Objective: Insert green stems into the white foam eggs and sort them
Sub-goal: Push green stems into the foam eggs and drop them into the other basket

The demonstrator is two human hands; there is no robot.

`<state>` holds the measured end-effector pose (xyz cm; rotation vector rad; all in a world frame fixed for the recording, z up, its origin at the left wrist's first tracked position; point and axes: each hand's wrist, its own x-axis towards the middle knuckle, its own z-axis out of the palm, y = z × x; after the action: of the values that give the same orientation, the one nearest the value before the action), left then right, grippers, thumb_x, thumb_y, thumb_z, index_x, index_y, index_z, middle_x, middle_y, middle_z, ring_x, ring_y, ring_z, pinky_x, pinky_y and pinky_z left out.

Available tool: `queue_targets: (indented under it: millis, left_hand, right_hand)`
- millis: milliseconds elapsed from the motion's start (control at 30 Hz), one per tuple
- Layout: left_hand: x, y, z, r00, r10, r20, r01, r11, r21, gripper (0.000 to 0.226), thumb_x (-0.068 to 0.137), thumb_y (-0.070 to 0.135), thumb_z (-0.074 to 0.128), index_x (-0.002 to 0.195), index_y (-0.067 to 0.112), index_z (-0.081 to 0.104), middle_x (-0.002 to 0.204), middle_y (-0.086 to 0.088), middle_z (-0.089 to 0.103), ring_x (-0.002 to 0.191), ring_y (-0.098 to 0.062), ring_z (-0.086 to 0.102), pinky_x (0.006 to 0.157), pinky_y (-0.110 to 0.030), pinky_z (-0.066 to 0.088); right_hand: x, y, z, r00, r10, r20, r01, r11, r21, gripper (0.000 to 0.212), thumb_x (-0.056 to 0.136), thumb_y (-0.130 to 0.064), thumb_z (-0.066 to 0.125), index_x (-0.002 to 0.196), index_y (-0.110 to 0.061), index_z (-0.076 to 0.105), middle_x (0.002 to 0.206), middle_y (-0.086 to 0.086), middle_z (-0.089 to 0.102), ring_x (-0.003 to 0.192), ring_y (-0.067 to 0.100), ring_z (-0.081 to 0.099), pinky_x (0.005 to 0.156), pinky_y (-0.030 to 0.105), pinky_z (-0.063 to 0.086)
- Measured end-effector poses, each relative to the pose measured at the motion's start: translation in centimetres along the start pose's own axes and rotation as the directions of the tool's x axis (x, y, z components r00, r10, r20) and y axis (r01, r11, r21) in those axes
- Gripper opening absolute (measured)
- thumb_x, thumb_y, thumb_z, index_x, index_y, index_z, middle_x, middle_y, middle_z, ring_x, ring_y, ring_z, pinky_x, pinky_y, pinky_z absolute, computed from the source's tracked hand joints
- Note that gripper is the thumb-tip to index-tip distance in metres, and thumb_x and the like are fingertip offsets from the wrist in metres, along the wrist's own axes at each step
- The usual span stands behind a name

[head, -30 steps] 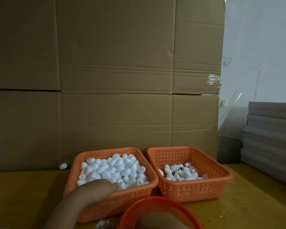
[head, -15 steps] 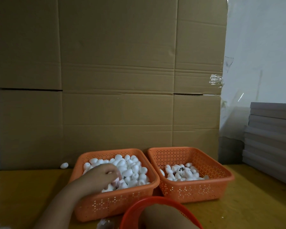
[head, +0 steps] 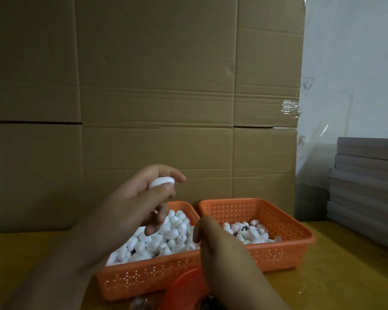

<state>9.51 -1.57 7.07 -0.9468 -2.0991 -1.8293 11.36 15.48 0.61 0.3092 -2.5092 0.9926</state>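
- Left hand point(head: 141, 195) pinches an egg point(head: 161, 181) above the left basket point(head: 143, 278), long axis roughly level, pointing left-right.
- Right hand point(head: 213, 240) grip: fingers curled; contents unclear.

Left hand point(head: 139, 198) pinches a foam egg point(head: 161, 181) — above the left basket point(head: 148, 278).

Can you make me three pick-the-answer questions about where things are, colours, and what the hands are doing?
1. Which basket holds more foam eggs?
A. left basket
B. right basket
C. both alike

2. What colour are the two square baskets?
A. blue
B. orange
C. green

3. What is the left hand doing?
A. lying flat
B. pinching a foam egg
C. pushing a basket

Answers:
1 A, its eggs are heaped to the rim.
2 B, both walls show orange.
3 B, fingers and thumb curl round the raised egg.
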Motion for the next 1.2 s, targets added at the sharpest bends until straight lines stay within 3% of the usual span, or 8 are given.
queue_targets:
  millis: [100,200,433,567,700,833,1100,1200]
  left_hand:
    - [0.0,0.0,0.9,1.0,0.028,-0.01,-0.027,0.999,0.019,0.013,0.096,0.022,0.055,0.1,0.03,0.065,0.077,0.003,0.068,0.054,-0.011,0.056,0.047,-0.018,0.044]
    - [0.0,0.5,1.8,0.999,0.039,0.01,-0.038,0.996,-0.075,0.029,0.082,0.033,0.054,0.106,0.016,0.053,0.086,-0.002,0.073,0.06,-0.017,0.066,0.049,-0.02,0.048]
    - [0.4,0.0,3.3,0.955,0.195,-0.223,-0.22,0.971,-0.092,0.034,0.077,0.038,0.062,0.103,0.021,0.05,0.106,0.009,0.074,0.095,-0.008,0.071,0.08,-0.011,0.05]
    - [0.4,-0.4,3.7,0.955,0.241,-0.174,-0.256,0.964,-0.074,0.019,0.088,0.038,0.064,0.101,0.025,0.06,0.117,0.014,0.07,0.109,-0.003,0.065,0.084,-0.009,0.047]
    - [0.5,-0.9,4.1,0.966,0.226,-0.128,-0.235,0.97,-0.062,0.021,0.083,0.044,0.059,0.097,0.029,0.063,0.118,0.014,0.069,0.104,-0.006,0.068,0.088,-0.024,0.051]
    - [0.6,-0.9,3.9,0.96,0.235,-0.154,-0.239,0.971,-0.002,0.007,0.09,0.041,0.062,0.092,0.036,0.066,0.107,0.015,0.072,0.102,0.002,0.065,0.08,-0.009,0.047]
    - [0.6,-1.6,2.9,0.972,0.189,-0.142,-0.115,0.903,0.414,0.025,0.073,0.058,0.057,0.095,0.052,0.064,0.097,0.027,0.065,0.089,0.004,0.061,0.073,-0.022,0.046]
    - [0.5,-1.7,3.3,0.994,0.092,-0.063,-0.073,0.964,0.258,0.017,0.086,0.05,0.053,0.094,0.045,0.066,0.09,0.013,0.071,0.079,-0.002,0.066,0.075,-0.03,0.052]
  right_hand:
    - [-0.1,-1.1,-1.3,0.975,0.002,-0.223,0.058,0.963,0.262,0.016,0.09,-0.02,0.041,0.08,-0.029,0.049,0.057,-0.01,0.052,0.049,0.003,0.043,0.051,0.022,0.033]
    - [-0.1,-2.1,-2.7,0.961,-0.026,-0.275,0.146,0.892,0.427,0.018,0.084,-0.032,0.046,0.077,-0.025,0.06,0.063,0.002,0.058,0.053,0.013,0.046,0.049,0.02,0.037]
    - [-0.4,-2.8,-4.6,0.998,0.061,-0.003,-0.04,0.689,0.723,0.019,0.091,-0.023,0.057,0.095,-0.022,0.075,0.042,-0.011,0.041,0.037,0.001,0.035,0.039,0.014,0.029]
    - [-0.6,-3.3,-5.0,0.987,0.008,0.161,-0.137,0.562,0.816,0.029,0.095,-0.015,0.048,0.1,-0.016,0.076,0.05,-0.001,0.025,0.043,0.01,0.019,0.039,0.019,0.02]
    - [-0.6,-3.4,-5.2,0.973,-0.054,0.226,-0.179,0.447,0.876,0.031,0.095,-0.017,0.045,0.106,-0.013,0.074,0.059,0.001,0.017,0.048,0.011,0.013,0.04,0.019,0.014]
    - [-0.5,-3.1,-5.6,0.978,-0.045,0.202,-0.16,0.455,0.876,0.031,0.094,-0.02,0.046,0.107,-0.013,0.074,0.06,0.001,0.015,0.05,0.013,0.012,0.042,0.024,0.011]
    - [-0.6,-3.0,-5.7,0.996,0.03,0.078,-0.082,0.531,0.844,0.032,0.095,-0.01,0.047,0.099,-0.02,0.077,0.052,0.001,0.023,0.043,0.01,0.018,0.038,0.019,0.021]
    - [-0.4,-2.4,-5.8,0.998,0.065,0.012,-0.049,0.613,0.788,0.03,0.094,-0.01,0.048,0.089,-0.018,0.076,0.047,-0.003,0.03,0.038,0.007,0.024,0.037,0.017,0.024]
